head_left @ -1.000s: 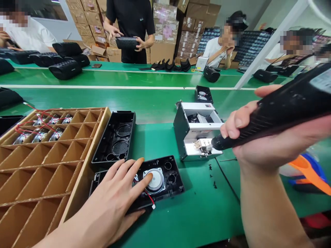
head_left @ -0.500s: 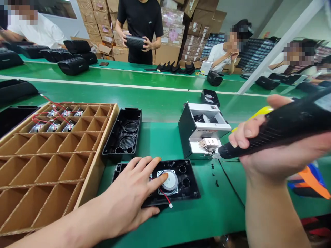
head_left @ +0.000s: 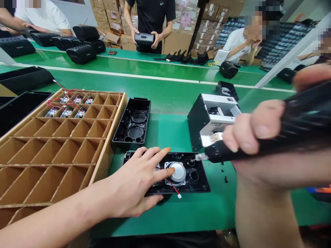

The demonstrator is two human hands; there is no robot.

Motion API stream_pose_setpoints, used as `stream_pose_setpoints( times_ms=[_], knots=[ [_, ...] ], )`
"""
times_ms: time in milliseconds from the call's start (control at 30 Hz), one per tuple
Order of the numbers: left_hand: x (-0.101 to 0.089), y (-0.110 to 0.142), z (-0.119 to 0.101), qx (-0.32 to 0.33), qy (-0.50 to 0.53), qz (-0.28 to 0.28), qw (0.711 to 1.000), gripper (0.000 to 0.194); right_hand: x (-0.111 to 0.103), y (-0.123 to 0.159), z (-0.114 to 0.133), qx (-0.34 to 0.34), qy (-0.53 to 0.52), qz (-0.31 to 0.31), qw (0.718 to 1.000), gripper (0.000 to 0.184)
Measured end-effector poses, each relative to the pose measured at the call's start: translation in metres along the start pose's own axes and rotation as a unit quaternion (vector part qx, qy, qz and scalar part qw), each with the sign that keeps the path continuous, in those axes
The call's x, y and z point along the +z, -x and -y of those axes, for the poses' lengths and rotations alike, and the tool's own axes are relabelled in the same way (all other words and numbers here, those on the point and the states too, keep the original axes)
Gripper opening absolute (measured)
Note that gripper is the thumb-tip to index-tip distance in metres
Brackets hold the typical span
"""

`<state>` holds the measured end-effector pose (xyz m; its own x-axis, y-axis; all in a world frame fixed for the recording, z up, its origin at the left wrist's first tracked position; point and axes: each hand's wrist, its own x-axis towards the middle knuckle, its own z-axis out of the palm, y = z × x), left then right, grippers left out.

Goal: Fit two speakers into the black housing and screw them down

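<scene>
My left hand (head_left: 141,179) lies spread across a black speaker housing (head_left: 203,181), its thumb along the near edge and its fingers reaching over toward the far edge. The index fingertip rests on a round silver speaker driver (head_left: 178,172) seated in the housing. From that driver a red and black wire with a white plug (head_left: 179,196) hangs over the near side. A second driver is mostly covered by my hand. My right hand (head_left: 254,137) is wrapped round a black electric screwdriver (head_left: 219,151). Its tip is over the housing's far right corner; contact there I cannot tell.
Left stands a cardboard divider box (head_left: 121,113) with several drivers. Beside it lies another open housing (head_left: 131,127). A screw feeder (head_left: 195,124) stands behind the screwdriver, with loose black screws (head_left: 226,179) nearer me. Across the green bench, a person (head_left: 155,20) holds a black speaker (head_left: 144,39).
The screwdriver has moved left from the screw feeder to the housing's far right corner. My left hand stays on the housing. The whole view has shifted.
</scene>
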<state>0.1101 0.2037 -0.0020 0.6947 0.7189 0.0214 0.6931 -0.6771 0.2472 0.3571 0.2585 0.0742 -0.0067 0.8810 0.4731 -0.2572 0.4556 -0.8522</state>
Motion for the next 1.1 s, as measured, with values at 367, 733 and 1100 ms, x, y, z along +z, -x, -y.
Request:
stream_pose_setpoints(
  times_ms=[367,733,1100],
  knots=[
    [0.003,-0.001,0.003,0.004,0.006,-0.001,1.000,0.061,0.014,0.008,-0.064,-0.017,-0.121,0.015,0.992,0.064],
    [0.009,0.002,0.003,-0.003,-0.013,-0.027,1.000,0.064,0.015,0.009,-0.076,-0.016,-0.138,0.039,0.990,0.060],
    [0.013,0.002,0.004,-0.002,-0.024,-0.039,0.999,0.067,0.014,0.011,-0.083,0.023,-0.143,0.069,0.987,0.062]
  ],
)
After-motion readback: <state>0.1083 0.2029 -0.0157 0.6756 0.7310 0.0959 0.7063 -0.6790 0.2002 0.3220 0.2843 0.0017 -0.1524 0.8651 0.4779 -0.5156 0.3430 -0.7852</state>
